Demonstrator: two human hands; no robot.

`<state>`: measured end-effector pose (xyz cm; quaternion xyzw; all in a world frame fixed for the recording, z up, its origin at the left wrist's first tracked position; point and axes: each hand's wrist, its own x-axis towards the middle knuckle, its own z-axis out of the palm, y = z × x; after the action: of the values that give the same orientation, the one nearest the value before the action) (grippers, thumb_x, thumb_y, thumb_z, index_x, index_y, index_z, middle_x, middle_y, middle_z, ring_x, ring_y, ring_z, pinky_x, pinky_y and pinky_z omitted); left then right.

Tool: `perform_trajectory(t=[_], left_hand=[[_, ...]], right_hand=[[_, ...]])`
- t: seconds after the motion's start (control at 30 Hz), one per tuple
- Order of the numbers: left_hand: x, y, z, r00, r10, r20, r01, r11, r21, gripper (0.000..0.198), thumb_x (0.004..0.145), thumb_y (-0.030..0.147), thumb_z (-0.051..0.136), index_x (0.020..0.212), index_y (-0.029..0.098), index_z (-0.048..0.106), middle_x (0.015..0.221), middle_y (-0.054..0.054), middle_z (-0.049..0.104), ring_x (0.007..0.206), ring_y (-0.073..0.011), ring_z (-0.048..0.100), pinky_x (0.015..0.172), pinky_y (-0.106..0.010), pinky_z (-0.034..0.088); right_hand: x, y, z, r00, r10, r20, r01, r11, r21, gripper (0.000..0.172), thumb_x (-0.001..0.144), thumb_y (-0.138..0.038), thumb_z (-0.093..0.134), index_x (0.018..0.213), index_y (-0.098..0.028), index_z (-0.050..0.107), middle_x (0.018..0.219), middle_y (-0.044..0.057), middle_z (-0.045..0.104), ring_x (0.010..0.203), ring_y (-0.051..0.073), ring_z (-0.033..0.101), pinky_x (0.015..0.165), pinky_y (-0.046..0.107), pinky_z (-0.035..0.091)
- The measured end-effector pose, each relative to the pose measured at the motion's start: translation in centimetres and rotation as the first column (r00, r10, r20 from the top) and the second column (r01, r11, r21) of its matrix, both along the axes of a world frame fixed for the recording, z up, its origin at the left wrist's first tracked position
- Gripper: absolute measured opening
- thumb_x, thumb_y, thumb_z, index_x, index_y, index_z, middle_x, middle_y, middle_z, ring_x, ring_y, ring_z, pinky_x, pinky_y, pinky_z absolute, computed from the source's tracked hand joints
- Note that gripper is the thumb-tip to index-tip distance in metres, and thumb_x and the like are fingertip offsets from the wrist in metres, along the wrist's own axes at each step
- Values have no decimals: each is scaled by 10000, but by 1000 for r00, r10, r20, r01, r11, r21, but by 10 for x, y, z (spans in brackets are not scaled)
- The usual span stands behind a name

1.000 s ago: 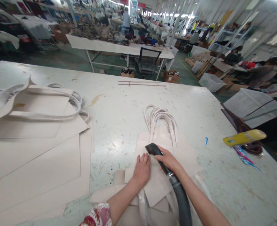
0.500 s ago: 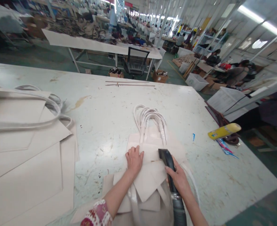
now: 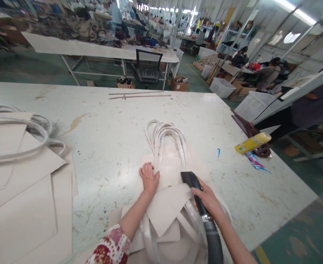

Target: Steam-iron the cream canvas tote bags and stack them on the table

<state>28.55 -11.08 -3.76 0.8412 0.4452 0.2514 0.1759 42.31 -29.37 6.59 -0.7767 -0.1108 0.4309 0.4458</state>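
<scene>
A stack of cream tote bags (image 3: 175, 165) lies on the white table (image 3: 109, 124), their looped handles (image 3: 164, 135) pointing away from me. My left hand (image 3: 149, 178) presses flat on the top bag's left side. My right hand (image 3: 208, 200) grips a black suction nozzle (image 3: 191, 179) whose grey ribbed hose (image 3: 213, 238) runs back toward me. The nozzle mouth rests on the bag to the right of my left hand. More folded bags (image 3: 164, 216) overlap beneath my forearms.
A big pile of cream bags (image 3: 21, 183) with handles covers the table's left. A yellow spray can (image 3: 252, 143) and a blue scrap (image 3: 218, 152) lie at the right edge. Two thin sticks (image 3: 139, 96) lie far across. Other people work at distant tables.
The nozzle slid from beside my left hand's fingertips to the right across the bag. My left hand shifted slightly left on the fabric. My view turned a little to the right.
</scene>
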Motion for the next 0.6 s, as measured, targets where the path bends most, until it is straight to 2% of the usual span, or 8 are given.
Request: perform_trajectory(t=[0.13, 0.27, 0.33, 0.4, 0.5, 0.6], left_hand=[[3, 2, 8, 998, -29, -47, 28, 999, -31, 157, 697, 249, 513, 817, 178, 441, 871, -63, 507, 912, -244, 446, 902, -419, 282], [9, -1, 27, 994, -58, -94, 46, 991, -125, 367, 715, 245, 500, 1065, 147, 443, 949, -76, 533, 924, -229, 479, 852, -366, 333], [13, -5, 39, 969, -147, -198, 106, 973, -206, 381, 737, 264, 490, 1099, 149, 463, 930, -69, 565, 892, -210, 511, 825, -336, 349], [16, -13, 51, 922, -273, -275, 200, 943, -266, 243, 750, 274, 484, 955, 166, 557, 846, -54, 597, 830, -196, 534, 781, -310, 366], [13, -33, 69, 862, -417, -287, 343, 898, -276, 153, 767, 262, 477, 774, 163, 594, 792, -62, 607, 817, -200, 538, 750, -302, 376], [-2, -59, 82, 771, -573, -278, 516, 818, -255, 140, 784, 229, 479, 784, 155, 598, 882, -73, 602, 889, -204, 519, 792, -312, 366]], right_hand=[[-1, -10, -5, 1000, -18, -16, 18, 1000, -1, 686, 689, -318, 537, 1327, -199, 314, 463, -58, 520, 356, 139, 513, 344, 231, 408], [2, -2, -13, 997, -77, 33, 75, 995, 66, 679, 678, -332, 556, 1312, -230, 336, 477, -65, 522, 352, 146, 516, 332, 241, 411], [1, 2, -16, 993, -109, 49, 104, 990, 98, 673, 673, -343, 565, 1302, -231, 353, 479, -63, 527, 353, 153, 520, 328, 249, 416], [0, 3, -18, 988, -147, 49, 140, 983, 119, 681, 665, -353, 576, 1299, -224, 360, 468, -60, 532, 355, 163, 525, 330, 259, 425], [3, -3, -19, 968, -235, 91, 222, 966, 130, 701, 655, -365, 594, 1301, -235, 355, 439, -67, 521, 349, 166, 524, 336, 261, 433], [15, -21, -14, 940, -308, 146, 291, 948, 125, 703, 648, -380, 605, 1295, -252, 360, 444, -68, 523, 369, 174, 542, 345, 261, 442]])
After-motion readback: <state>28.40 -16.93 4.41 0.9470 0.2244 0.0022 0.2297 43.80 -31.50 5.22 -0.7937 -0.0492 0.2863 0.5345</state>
